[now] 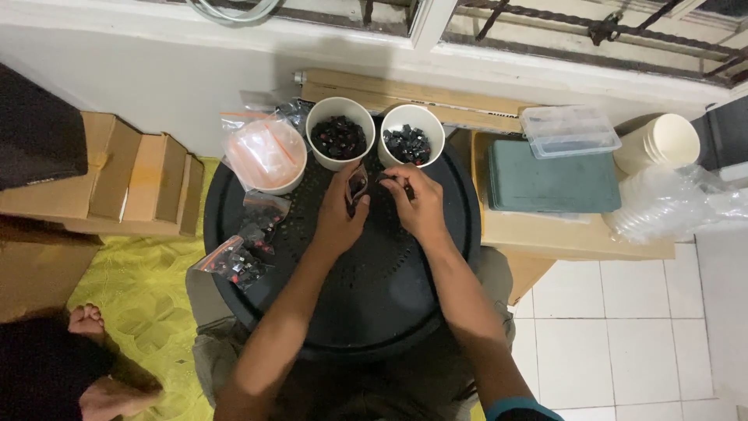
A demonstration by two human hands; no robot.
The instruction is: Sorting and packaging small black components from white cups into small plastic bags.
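My left hand [340, 214] holds a small clear plastic bag [357, 185] open at its mouth, over the round black tabletop [374, 288]. My right hand [417, 201] pinches a small dark part [387, 180] right beside the bag's mouth. Just behind the hands stand two white paper cups: the left cup [340, 131] holds dark parts with red bits, the right cup [411, 132] holds dark parts.
A third cup [267, 156] with clear bags stands at the left. Filled small bags [241, 257] lie on the tabletop's left edge. Cardboard boxes [117, 175] sit left; a green board [553, 183], clear box [570, 129] and stacked cups [662, 144] right. Another person's foot [84, 318] is lower left.
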